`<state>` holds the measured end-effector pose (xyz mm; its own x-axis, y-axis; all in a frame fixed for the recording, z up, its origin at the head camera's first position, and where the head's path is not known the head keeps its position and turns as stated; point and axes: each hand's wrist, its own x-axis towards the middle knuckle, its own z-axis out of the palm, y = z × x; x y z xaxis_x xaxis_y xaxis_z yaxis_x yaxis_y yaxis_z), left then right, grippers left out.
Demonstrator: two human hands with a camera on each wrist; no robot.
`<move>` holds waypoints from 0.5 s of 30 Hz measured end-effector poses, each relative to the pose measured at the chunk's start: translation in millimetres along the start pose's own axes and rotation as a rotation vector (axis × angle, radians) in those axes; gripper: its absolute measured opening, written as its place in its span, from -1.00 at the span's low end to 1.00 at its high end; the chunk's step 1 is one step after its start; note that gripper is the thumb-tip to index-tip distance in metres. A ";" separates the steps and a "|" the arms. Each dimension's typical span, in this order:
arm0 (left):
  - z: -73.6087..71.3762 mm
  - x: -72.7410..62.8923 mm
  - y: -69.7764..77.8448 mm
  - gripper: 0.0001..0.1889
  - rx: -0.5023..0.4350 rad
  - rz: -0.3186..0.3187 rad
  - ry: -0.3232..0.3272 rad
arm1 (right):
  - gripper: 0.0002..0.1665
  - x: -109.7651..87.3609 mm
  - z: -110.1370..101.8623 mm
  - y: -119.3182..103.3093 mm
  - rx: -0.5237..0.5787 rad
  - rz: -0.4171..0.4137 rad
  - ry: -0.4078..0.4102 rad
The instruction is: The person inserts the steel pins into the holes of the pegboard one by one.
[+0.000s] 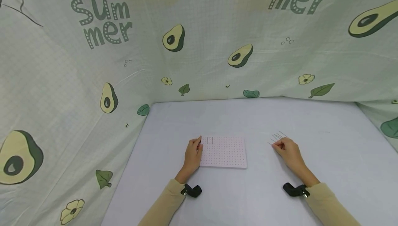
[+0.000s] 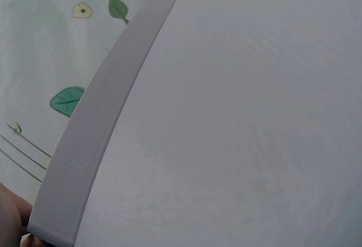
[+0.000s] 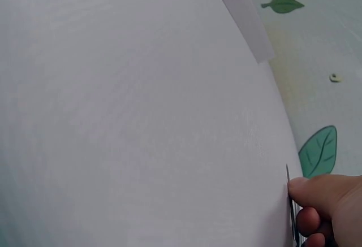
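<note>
A pale pink pegboard [image 1: 224,153] with rows of small holes lies flat on the table. Several thin dark needles [image 1: 210,140] stand upright near its upper left corner. My left hand [image 1: 193,153] grips the board's left edge; in the left wrist view, its thumb [image 2: 12,210] shows at the board's end. Off to the right of the board, my right hand [image 1: 287,151] pinches a needle [image 3: 288,174] between thumb and curled fingers, close to the tabletop. More loose needles [image 1: 278,135] lie just beyond the fingers of that hand, partly hidden by it.
The white table [image 1: 224,198] ends at a cloth backdrop [image 1: 205,18] printed with avocados and leaves, which hangs behind it and along the left side. Each wrist carries a black camera mount, such as the right one [image 1: 293,189].
</note>
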<state>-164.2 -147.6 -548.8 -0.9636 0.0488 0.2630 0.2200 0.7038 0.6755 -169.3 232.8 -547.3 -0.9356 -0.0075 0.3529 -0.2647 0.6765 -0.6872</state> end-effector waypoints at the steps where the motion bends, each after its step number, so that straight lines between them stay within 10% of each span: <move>1: 0.1 0.0 -0.2 -0.56 0.003 0.003 0.002 | -0.93 0.3 0.0 0.1 0.002 -0.007 -0.001; 15: -0.2 -0.3 -2.9 -0.55 -0.002 -0.002 -0.009 | -0.88 -4.2 -4.0 -3.4 -0.015 0.048 0.026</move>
<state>-164.4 -149.7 -550.7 -0.9652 0.0542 0.2557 0.2188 0.7026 0.6771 -163.5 233.4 -544.0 -0.9406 0.0447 0.3364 -0.2156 0.6869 -0.6941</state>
